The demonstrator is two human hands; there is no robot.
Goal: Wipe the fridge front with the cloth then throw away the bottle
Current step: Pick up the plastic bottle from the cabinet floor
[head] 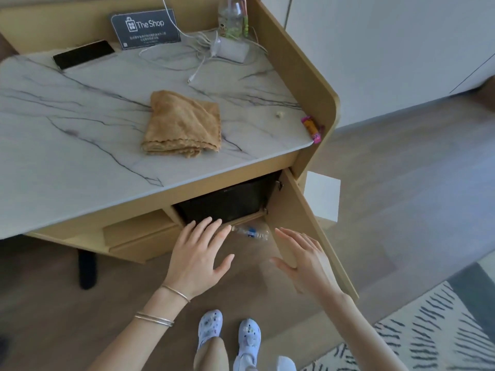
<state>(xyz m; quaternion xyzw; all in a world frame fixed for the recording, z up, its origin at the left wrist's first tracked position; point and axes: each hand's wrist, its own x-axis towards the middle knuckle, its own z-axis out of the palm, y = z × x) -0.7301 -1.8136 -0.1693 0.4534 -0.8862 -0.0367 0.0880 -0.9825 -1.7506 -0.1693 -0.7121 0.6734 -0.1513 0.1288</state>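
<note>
A folded tan cloth (182, 125) lies on the marble counter (67, 135). Below the counter, a cabinet door (308, 226) stands swung open to the right, showing the black front of a small fridge (227, 200). An empty clear plastic bottle (251, 232) with a blue label lies on its side on the floor in front of the fridge. My left hand (199, 257) hovers with spread fingers just left of the bottle, holding nothing. My right hand (301, 259) hovers open just right of the bottle, beside the door.
A black phone (83, 54), a dark sign (146, 28), a white charger with cables (230, 48) and a clear drinking bottle (231, 17) sit at the counter's back. A pink sweet wrapper (312, 129) lies at its right edge. A patterned rug (428, 330) covers the floor at right.
</note>
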